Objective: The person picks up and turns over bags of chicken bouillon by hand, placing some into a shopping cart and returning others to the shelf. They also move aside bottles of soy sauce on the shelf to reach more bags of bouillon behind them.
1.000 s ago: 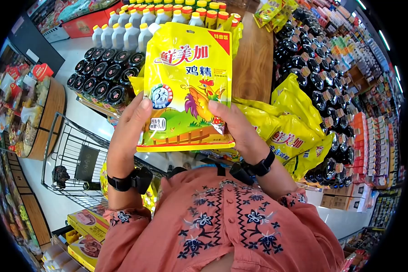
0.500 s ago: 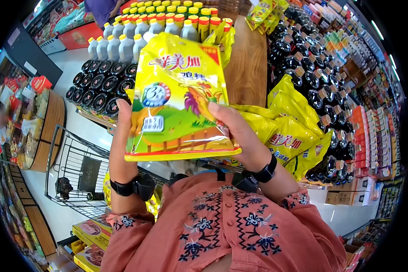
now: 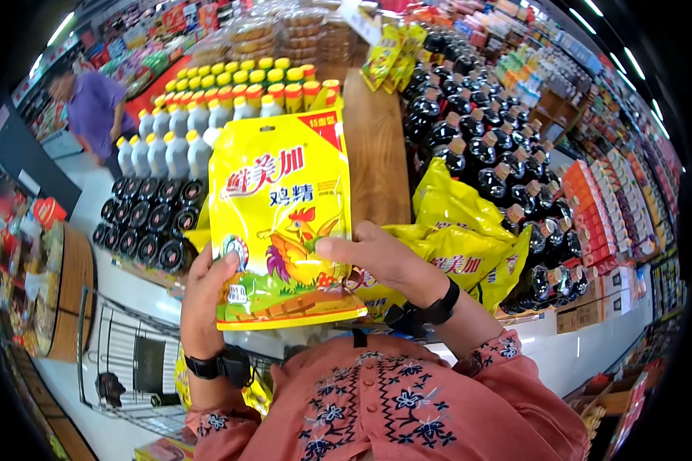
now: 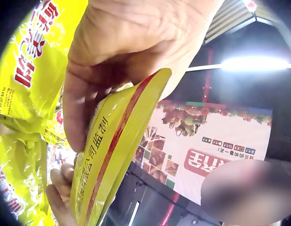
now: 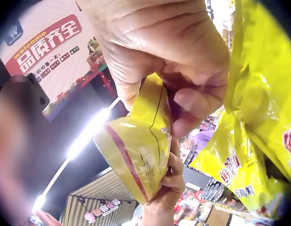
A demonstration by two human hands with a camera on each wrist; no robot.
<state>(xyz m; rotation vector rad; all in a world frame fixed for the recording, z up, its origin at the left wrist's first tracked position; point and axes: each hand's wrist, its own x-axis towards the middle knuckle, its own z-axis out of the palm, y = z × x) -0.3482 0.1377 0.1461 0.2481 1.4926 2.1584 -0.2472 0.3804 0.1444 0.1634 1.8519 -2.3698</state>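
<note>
While both hands grip its lower sides, the yellow bag (image 3: 284,223) hangs in front of the person's chest, its printed face towards the head camera. The film is glossy, with red and dark blue characters, a red upper right corner, a colourful rooster over green grass, and a small slot near the top edge. Its bottom seam carries a thin red stripe, and the wrist views show the pack bulging above that seam.

The left hand (image 3: 206,296) clasps one side and the right hand (image 3: 388,260) the other, each with its thumb on the front.

Past the bag's right edge, a strip of wooden bench (image 3: 378,150) runs away from the person, bordered by dark bottles (image 3: 484,150) on the right. Pale bottles (image 3: 165,154) and black-lidded jars (image 3: 150,223) lie beyond and left of the bag. More yellow bags (image 3: 457,250) crowd close beside the right hand, hiding the near bench edge. On the left, pale floor (image 3: 142,292) shows between the jars and the shopping cart (image 3: 134,357).
</note>
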